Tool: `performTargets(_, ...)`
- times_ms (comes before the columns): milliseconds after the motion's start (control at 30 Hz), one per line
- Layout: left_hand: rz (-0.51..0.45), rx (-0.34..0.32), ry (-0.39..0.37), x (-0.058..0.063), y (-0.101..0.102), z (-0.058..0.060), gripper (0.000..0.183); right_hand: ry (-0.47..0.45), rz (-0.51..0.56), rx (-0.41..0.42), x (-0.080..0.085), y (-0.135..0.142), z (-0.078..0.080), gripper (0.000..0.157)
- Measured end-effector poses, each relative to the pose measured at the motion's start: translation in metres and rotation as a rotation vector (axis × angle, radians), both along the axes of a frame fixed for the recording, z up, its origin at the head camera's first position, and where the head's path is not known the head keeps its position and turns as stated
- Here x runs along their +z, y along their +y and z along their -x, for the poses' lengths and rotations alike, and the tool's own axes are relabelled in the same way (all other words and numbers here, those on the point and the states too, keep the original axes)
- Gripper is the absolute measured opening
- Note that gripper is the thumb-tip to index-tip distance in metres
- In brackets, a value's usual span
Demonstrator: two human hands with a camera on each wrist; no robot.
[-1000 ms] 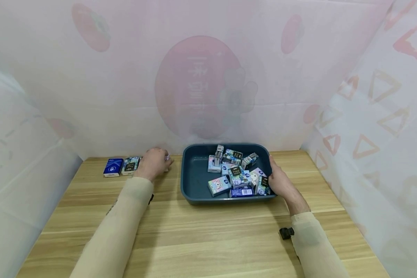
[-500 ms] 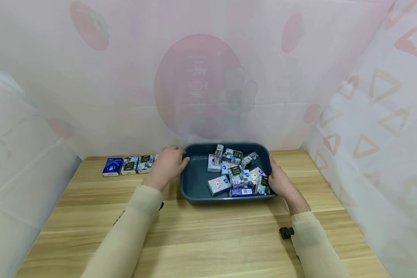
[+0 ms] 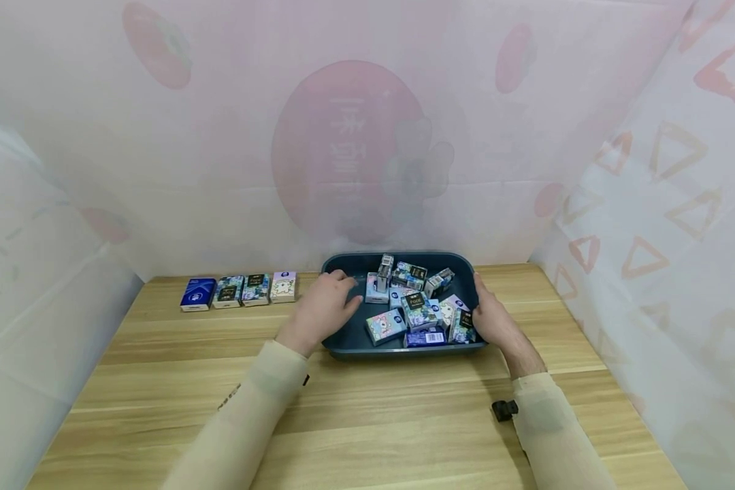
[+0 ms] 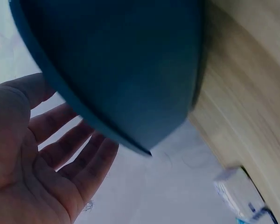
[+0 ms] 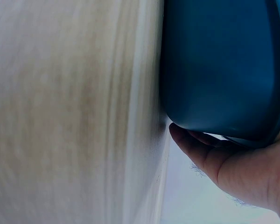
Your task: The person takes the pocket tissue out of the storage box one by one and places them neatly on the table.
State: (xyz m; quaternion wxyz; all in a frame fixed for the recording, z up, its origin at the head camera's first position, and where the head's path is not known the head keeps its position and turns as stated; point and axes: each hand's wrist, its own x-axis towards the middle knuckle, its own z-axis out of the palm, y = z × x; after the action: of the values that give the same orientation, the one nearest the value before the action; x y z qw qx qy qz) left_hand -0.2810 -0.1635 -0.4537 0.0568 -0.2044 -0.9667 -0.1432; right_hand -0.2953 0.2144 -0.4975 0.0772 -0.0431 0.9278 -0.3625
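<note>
My left hand (image 3: 320, 309) reaches over the left rim of a dark blue tray (image 3: 356, 335), fingers loosely bent and holding nothing. In the left wrist view its fingers (image 4: 60, 149) spread beside the tray's rim. At the tray's right end my right hand (image 3: 497, 321) grips the edge, thumb over the rim and fingers along the outer wall. Small pocket tissue packs (image 3: 419, 309), floral, pink, light blue and dark blue, lie jumbled in the tray's right half. A light blue pack (image 3: 386, 327) is nearest to my left hand.
Left of the tray, along the table's back edge, stand a blue pack (image 3: 199, 294), two floral packs (image 3: 229, 291) and a lilac-white pack (image 3: 284, 287) in a row. A printed cloth (image 3: 220, 204) hangs right behind the wooden table (image 3: 367, 415).
My left hand has let go of the lilac-white pack at the row's right end and moved right, over the tray's left rim. My right hand has stayed on the tray.
</note>
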Motion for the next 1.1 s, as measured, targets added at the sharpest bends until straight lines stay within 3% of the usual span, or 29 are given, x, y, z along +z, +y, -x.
performTargets(333,0.012,-0.052,0.008,-0.009,0.026,-0.011,0.039,0.028,0.068,0.018,-0.016,0.012,0.008,0.088)
performTargets(633,0.036,-0.073,-0.106,-0.015,0.045,-0.016,0.043,0.006,0.025,0.0,-0.002,0.0,0.0,0.086)
performTargets(1100,0.054,-0.076,-0.243,-0.027,0.06,-0.005,0.06,0.008,0.008,0.002,-0.003,0.001,0.001,0.084)
